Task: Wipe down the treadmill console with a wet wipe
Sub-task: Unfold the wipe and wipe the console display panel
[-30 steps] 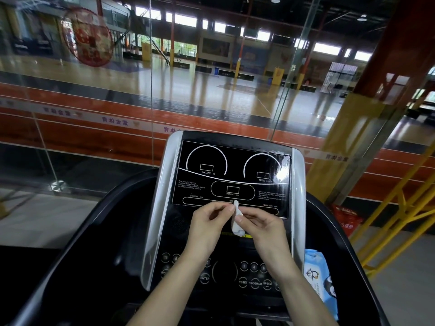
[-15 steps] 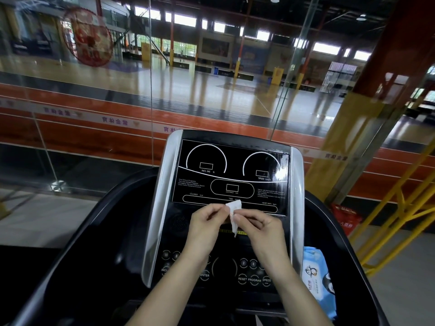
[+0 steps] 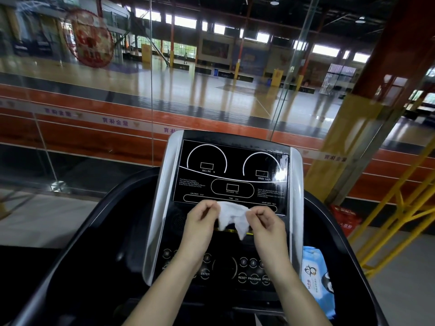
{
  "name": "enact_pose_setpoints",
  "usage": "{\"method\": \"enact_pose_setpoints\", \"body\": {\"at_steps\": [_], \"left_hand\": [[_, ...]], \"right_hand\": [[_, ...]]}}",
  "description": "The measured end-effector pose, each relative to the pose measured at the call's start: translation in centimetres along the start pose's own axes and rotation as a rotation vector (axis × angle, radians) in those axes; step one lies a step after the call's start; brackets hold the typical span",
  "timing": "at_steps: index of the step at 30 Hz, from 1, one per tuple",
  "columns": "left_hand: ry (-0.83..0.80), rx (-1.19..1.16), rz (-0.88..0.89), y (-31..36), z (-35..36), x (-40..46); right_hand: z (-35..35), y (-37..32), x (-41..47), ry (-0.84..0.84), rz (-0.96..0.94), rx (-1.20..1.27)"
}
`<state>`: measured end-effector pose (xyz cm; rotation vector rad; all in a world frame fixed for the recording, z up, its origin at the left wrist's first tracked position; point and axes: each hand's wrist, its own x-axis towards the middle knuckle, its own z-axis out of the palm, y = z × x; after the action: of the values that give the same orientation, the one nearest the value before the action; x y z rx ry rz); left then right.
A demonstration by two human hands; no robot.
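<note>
The treadmill console stands in front of me, a black display panel with white dials between silver side rails, and a button panel below it. A white wet wipe hangs partly spread out in front of the display's lower edge. My left hand pinches its left end and my right hand pinches its right end. The wipe's lower corners droop between my hands.
A blue pack of wet wipes lies on the console's right shelf. Glass panels stand just beyond the treadmill, with a sports hall behind. A yellow metal frame and a red crate stand at the right.
The wipe was a small folded bundle between my hands. My hands have moved apart sideways and the wipe is now stretched wider between them.
</note>
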<state>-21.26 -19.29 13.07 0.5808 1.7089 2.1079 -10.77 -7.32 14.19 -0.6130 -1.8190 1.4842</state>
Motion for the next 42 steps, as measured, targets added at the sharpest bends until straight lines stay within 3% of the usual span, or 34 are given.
{"method": "enact_pose_setpoints", "body": {"at_steps": [8,17,23,26,30,34,38,42], "left_hand": [[-0.005,0.003,-0.005,0.1,-0.4,-0.6],[-0.042,0.062,0.004,0.3,-1.2,-0.5],[-0.033,0.06,0.014,0.5,-1.7,-0.4],[-0.027,0.049,0.016,0.3,-2.1,-0.3],[-0.16,-0.069,-0.042,0.6,-2.6,-0.6],[-0.165,0.171,0.028,0.4,-2.1,-0.5],[-0.125,0.415,0.205,-0.4,-1.8,0.3],[-0.191,0.482,0.218,0.1,-1.2,2.2]], "right_hand": [[-0.7,-0.4,0.0,-0.218,0.115,0.044],[-1.2,-1.9,-0.5,-0.475,-0.022,-0.02],[-0.8,-1.5,-0.7,-0.478,-0.041,-0.013],[-0.7,-1.4,-0.7,-0.378,-0.037,0.024],[-1.0,-1.4,-0.2,-0.323,-0.044,0.045],[-1.1,-1.2,0.3,-0.313,-0.045,-0.022],[-1.4,-1.2,0.9,-0.212,-0.189,-0.373],[-1.7,-1.5,2.4,-0.207,-0.122,-0.312]]}}
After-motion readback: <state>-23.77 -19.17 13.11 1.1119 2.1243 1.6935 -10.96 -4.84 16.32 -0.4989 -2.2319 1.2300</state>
